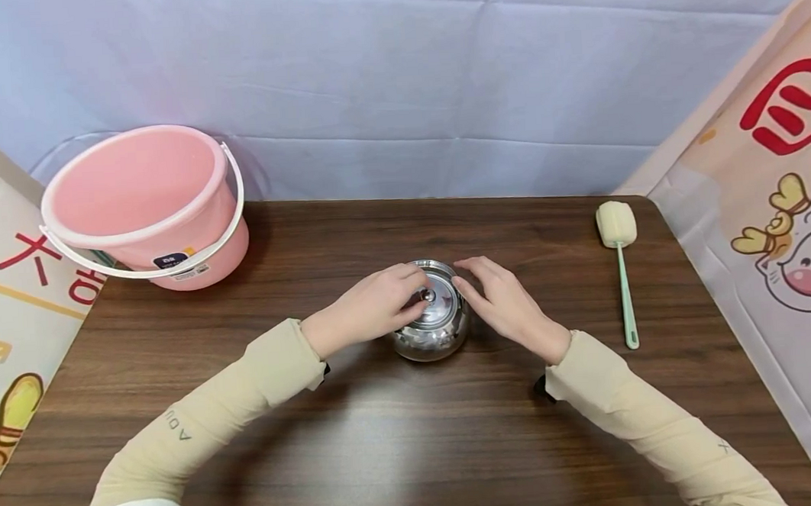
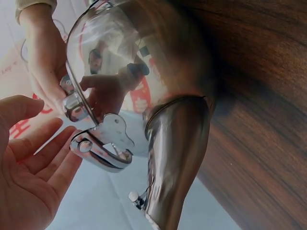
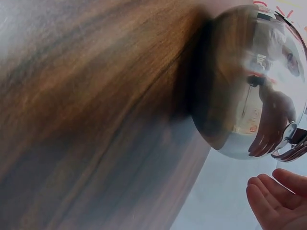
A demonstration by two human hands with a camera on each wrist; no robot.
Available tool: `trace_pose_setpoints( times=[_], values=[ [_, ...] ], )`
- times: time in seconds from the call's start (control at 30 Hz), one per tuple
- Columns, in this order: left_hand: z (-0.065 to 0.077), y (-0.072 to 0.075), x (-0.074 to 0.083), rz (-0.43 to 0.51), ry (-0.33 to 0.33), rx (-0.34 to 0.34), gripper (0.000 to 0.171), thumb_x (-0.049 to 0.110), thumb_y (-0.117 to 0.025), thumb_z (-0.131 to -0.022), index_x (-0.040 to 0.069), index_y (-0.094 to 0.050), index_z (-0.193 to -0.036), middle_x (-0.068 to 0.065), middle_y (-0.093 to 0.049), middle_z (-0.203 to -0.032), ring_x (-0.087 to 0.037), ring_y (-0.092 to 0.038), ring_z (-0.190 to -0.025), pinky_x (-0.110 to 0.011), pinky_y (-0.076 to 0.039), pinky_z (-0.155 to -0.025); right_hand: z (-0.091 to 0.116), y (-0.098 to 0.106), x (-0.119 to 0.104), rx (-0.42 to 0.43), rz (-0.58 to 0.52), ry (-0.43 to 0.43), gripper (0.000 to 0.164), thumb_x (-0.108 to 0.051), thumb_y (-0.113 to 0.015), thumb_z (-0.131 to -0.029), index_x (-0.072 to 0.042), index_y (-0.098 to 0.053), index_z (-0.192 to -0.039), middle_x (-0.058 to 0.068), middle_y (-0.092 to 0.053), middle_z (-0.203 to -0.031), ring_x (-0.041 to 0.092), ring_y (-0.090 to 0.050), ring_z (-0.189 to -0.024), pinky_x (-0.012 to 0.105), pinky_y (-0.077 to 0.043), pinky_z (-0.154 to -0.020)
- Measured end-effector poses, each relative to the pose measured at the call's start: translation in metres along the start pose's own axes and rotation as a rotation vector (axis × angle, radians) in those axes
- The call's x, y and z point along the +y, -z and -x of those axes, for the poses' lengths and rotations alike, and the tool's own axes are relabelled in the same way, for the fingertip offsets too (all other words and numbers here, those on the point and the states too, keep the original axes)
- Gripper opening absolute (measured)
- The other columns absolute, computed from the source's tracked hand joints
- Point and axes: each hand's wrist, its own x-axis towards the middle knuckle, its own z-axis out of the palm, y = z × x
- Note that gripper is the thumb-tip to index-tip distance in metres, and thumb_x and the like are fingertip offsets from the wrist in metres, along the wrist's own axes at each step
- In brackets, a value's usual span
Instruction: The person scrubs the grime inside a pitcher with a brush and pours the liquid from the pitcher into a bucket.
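Kettle: a shiny metal kettle [image 1: 429, 345] stands upright near the middle of the wooden table [image 1: 388, 445], its lid [image 1: 443, 312] on and the lid's knob [image 1: 429, 294] on top.
My left hand: it [image 1: 374, 304] reaches over the kettle's left side, thumb and fingers apart and loosely extended; from my left wrist, the fingertips sit at the metal handle fitting [image 2: 100, 148], though I cannot tell whether they press on it.
Spout: from that same wrist view, the spout [image 2: 175, 163] juts out from the kettle's round wall; from above, my left hand covers that side.
My right hand: it [image 1: 506, 301] is at the kettle's right side, thumb apart from the relaxed fingers and gripping nothing; my right wrist's view shows a gap between the fingertips and the kettle wall.
My sleeves: a beige left sleeve [image 1: 211, 424] and a matching right sleeve [image 1: 651, 423] run up both forearms, small dark letters on each.
Bucket: a pink bucket [image 1: 143, 198] stands at the table's far left corner, its white carrying handle [image 1: 224, 236] hanging down across the front.
Brush: a pale sponge brush [image 1: 616, 223] lies near the far right corner, head toward the far edge, its green stem [image 1: 626, 295] pointing back toward my side.
Backdrop: a creased pale blue cloth [image 1: 370, 94] hangs behind the far edge; a printed panel [image 1: 788, 202] with a cartoon face is beyond the right edge.
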Motion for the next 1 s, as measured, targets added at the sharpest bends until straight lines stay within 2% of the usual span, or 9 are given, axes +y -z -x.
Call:
trace_pose_setpoints(
  times=[0.17, 0.33, 0.67, 1.0],
  values=[
    [-0.001, -0.004, -0.001, -0.008, 0.008, -0.021, 0.017, 0.013, -0.058, -0.086, 0.003, -0.06, -0.1, -0.005, -0.058, -0.097, -0.014, -0.054, -0.087, -0.026, -0.045, -0.078, 0.001, -0.002, 0.0, -0.019, -0.049, -0.038, 0.042, -0.034, -0.042, -0.096, -0.002, -0.054, -0.12, 0.011, -0.056, -0.116, 0.023, -0.054, -0.105, 0.041, -0.043, -0.087],
    [-0.002, -0.009, -0.002, -0.014, -0.014, -0.017, 0.017, 0.012, -0.057, -0.087, 0.002, -0.06, -0.101, -0.005, -0.058, -0.098, -0.015, -0.055, -0.089, -0.027, -0.045, -0.079, 0.002, -0.005, -0.001, -0.051, -0.101, -0.099, 0.044, -0.035, -0.037, -0.097, -0.003, -0.053, -0.123, 0.011, -0.056, -0.116, 0.022, -0.055, -0.101, 0.04, -0.044, -0.084],
    [-0.003, -0.012, -0.002, -0.006, -0.022, -0.017, 0.017, 0.01, -0.056, -0.088, 0.001, -0.06, -0.102, -0.006, -0.057, -0.098, -0.016, -0.055, -0.091, -0.027, -0.045, -0.081, 0.004, -0.01, -0.002, -0.036, -0.154, -0.139, 0.043, -0.029, -0.035, -0.098, 0.001, -0.055, -0.121, 0.016, -0.057, -0.118, 0.027, -0.052, -0.111, 0.042, -0.04, -0.092],
    [-0.004, -0.015, -0.002, -0.009, -0.03, -0.013, 0.015, 0.007, -0.056, -0.087, 0.002, -0.061, -0.1, -0.004, -0.057, -0.096, -0.016, -0.055, -0.091, -0.026, -0.044, -0.082, 0.004, -0.01, -0.003, -0.092, -0.197, -0.229, 0.048, -0.034, -0.031, -0.098, 0.0, -0.053, -0.124, 0.016, -0.054, -0.124, 0.027, -0.048, -0.117, 0.042, -0.036, -0.097]
  ],
)
